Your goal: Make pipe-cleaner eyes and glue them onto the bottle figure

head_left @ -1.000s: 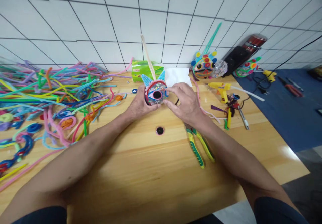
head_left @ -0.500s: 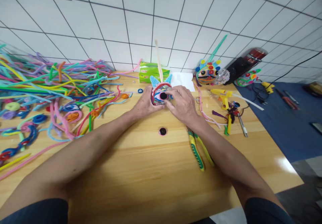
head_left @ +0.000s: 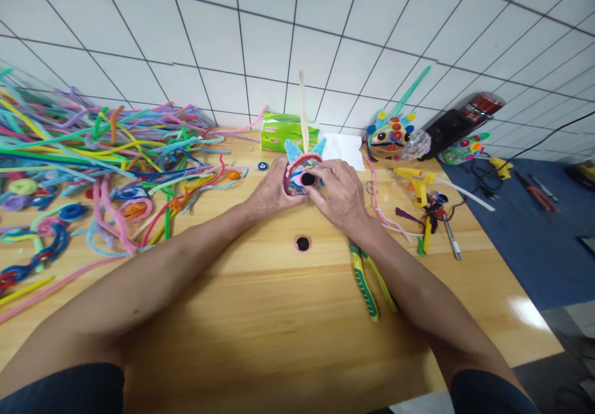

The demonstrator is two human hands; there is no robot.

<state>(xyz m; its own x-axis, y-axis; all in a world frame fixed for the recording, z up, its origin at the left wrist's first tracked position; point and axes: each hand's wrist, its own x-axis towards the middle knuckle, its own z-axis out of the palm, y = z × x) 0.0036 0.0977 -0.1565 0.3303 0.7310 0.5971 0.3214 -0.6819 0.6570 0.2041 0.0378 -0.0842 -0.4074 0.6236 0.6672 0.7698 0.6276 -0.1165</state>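
Note:
My left hand (head_left: 271, 191) is closed round the left side of a colourful pipe-cleaner craft figure (head_left: 297, 167), which has two light-blue pointed ears and a pale stem standing up. With thumb and forefinger, my right hand (head_left: 341, 192) pinches a black disc (head_left: 308, 180) at the front of the figure. Whether the disc is stuck on there, I cannot tell. A second black disc (head_left: 302, 243), edged in pink, lies on the wooden table just below the hands. Pliers with green and yellow handles (head_left: 364, 284) rest partly under my right forearm.
Pipe cleaners (head_left: 106, 147) are heaped at the left. Behind the figure are a green packet (head_left: 283, 132) and white paper (head_left: 344, 152). To the right lie a yellow glue gun (head_left: 417, 184), a pen (head_left: 452, 238) and a finished craft figure (head_left: 389, 135).
The whole view has shifted slightly, so everything sits a little further right. Both hands keep their hold on the figure and the disc, with hardly any movement.

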